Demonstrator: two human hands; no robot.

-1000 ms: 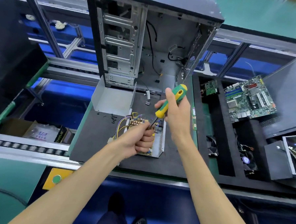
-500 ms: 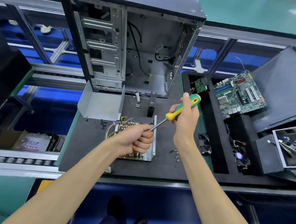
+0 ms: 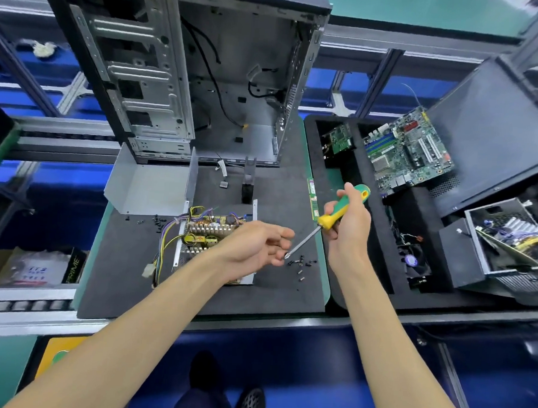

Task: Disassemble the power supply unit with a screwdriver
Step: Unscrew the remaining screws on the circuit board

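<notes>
Wrapped around the green-and-yellow handle, the right hand (image 3: pixel 349 226) holds the screwdriver (image 3: pixel 329 223) with its tip angled down toward 8 o'clock, where the left hand (image 3: pixel 257 248) meets it with loosely curled fingers, seemingly pinching a screw off the tip, though I cannot tell. Best to steady the shaft and drop the screw among the loose screws (image 3: pixel 300 265). At 9 o'clock of the tip lies the opened power supply unit (image 3: pixel 204 231), partly under the left wrist.

A dark mat (image 3: pixel 126 277) covers the bench. Behind it run grey metal rails (image 3: pixel 63 127) over blue. The floor (image 3: pixel 427 6) far back is green, under bright light.
</notes>
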